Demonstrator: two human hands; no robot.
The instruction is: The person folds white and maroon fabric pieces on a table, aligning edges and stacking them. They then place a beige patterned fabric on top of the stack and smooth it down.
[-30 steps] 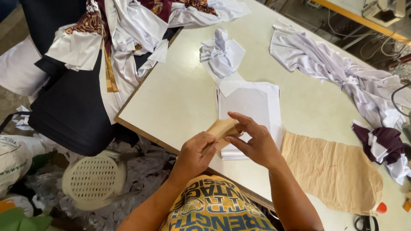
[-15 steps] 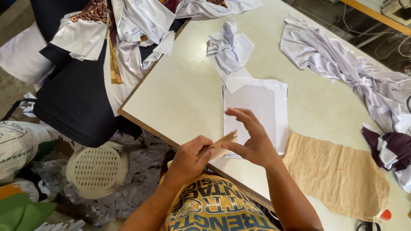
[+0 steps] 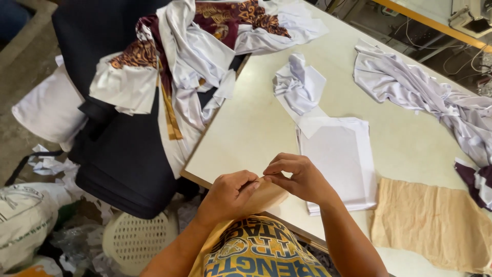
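Both my hands meet at the near edge of the pale table, pinching a small tan piece of paper or fabric. My left hand grips it from the left with fingers curled. My right hand pinches its top edge with thumb and fingertips. Just right of my hands lies a flat stack of white cut pieces. A larger tan sheet lies flat further right.
A crumpled white cloth lies beyond the stack and a long white garment at the far right. White and maroon patterned fabric drapes over a dark pile off the table's left edge. A perforated plastic basket and scraps are on the floor.
My hands have drawn closer together on the tan piece, with the right fingers now closed onto its top edge. The view has shifted nearer to the table.
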